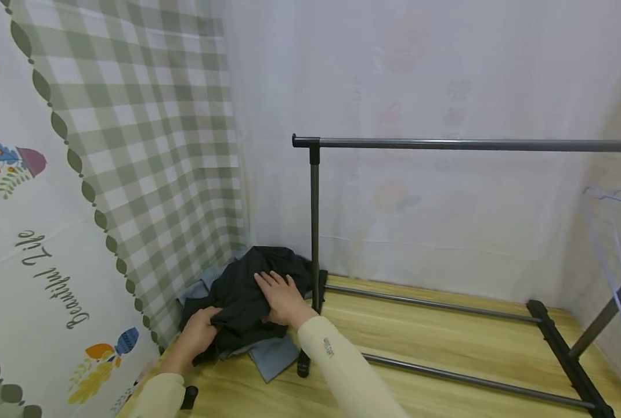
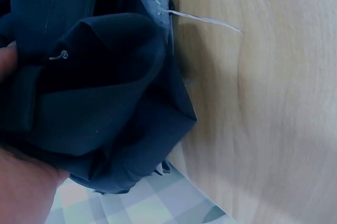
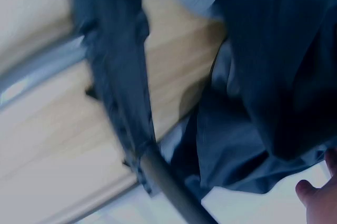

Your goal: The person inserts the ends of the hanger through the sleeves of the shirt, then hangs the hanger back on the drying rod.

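A crumpled black garment (image 1: 248, 290) lies in a heap on the wood-patterned surface, on top of a grey-blue cloth (image 1: 275, 355) whose corner sticks out in front. At the heap's left side my left hand (image 1: 198, 334) grips a fold of the black fabric, thumb and fingers on either side of it in the left wrist view. On top of the heap rests my right hand (image 1: 281, 299), its fingers spread and fairly straight over the fabric. A pale loose thread (image 2: 205, 20) trails from the cloth in the left wrist view.
Right beside the heap stands a dark metal clothes rack, with its upright post (image 1: 314, 226), top rail (image 1: 467, 145) and lower bars (image 1: 446, 374). Pale purple hangers (image 1: 610, 261) hang at the far right. A green checked cloth (image 1: 174, 145) covers the left wall.
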`<state>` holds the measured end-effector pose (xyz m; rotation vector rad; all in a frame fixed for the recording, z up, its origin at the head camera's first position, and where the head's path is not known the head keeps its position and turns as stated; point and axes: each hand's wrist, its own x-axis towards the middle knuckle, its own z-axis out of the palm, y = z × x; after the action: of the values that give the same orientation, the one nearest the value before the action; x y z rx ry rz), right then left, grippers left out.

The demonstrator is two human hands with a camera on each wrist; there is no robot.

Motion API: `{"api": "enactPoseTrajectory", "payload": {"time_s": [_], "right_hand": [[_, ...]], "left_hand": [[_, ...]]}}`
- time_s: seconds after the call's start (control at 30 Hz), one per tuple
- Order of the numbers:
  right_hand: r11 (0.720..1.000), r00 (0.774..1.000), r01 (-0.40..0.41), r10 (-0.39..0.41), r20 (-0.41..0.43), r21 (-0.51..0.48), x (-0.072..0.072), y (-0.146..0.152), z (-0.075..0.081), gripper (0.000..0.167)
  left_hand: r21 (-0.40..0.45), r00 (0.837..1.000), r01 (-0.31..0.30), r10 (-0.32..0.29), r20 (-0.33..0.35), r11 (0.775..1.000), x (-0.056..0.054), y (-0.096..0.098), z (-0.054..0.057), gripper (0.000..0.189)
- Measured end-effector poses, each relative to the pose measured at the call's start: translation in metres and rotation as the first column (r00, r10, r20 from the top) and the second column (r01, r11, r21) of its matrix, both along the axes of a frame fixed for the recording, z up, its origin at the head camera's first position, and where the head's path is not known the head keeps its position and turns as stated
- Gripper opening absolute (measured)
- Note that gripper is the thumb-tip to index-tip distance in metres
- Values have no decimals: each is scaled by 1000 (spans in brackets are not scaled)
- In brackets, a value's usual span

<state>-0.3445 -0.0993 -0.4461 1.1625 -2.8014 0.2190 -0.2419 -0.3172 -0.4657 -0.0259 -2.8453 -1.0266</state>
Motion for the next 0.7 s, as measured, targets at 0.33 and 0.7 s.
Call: {"api": "enactPoseTrajectory", "payload": {"time_s": [0.33, 0.7], "right_hand": [[966, 999, 7, 5, 44, -259, 8, 0, 4, 36], [870, 988, -18, 91, 125, -492, 33, 37, 63, 20]], "left_hand": [[-12, 991, -41, 39, -129, 999, 2, 5, 8, 36], [126, 984, -1, 23, -178, 992, 1, 39, 61, 40]]}}
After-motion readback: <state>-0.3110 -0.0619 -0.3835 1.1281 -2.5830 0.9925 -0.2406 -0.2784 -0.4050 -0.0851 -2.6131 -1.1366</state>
